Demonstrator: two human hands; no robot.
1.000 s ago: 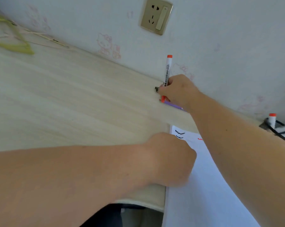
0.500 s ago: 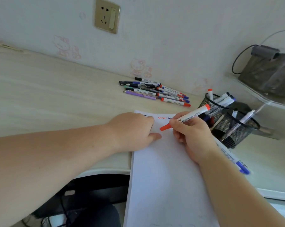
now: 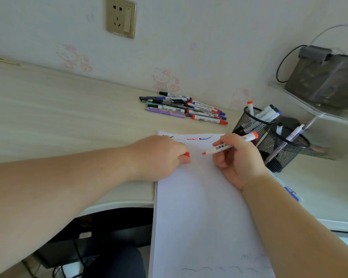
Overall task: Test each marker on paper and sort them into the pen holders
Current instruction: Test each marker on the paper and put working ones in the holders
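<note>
Red marker (image 3: 229, 144) uncapped over paper (image 3: 199, 207) — cap (image 3: 187, 154) just left.

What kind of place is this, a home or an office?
Most likely a home, perhaps a child's room. The wall behind the desk has pale cartoon cat pictures, a wall socket sits above the desk, and a grey bag rests on a clear shelf.

text check | red marker (image 3: 229, 144) in my right hand (image 3: 240, 157): black printed characters and a barcode, too blurred for me to read | nothing else legible
</note>
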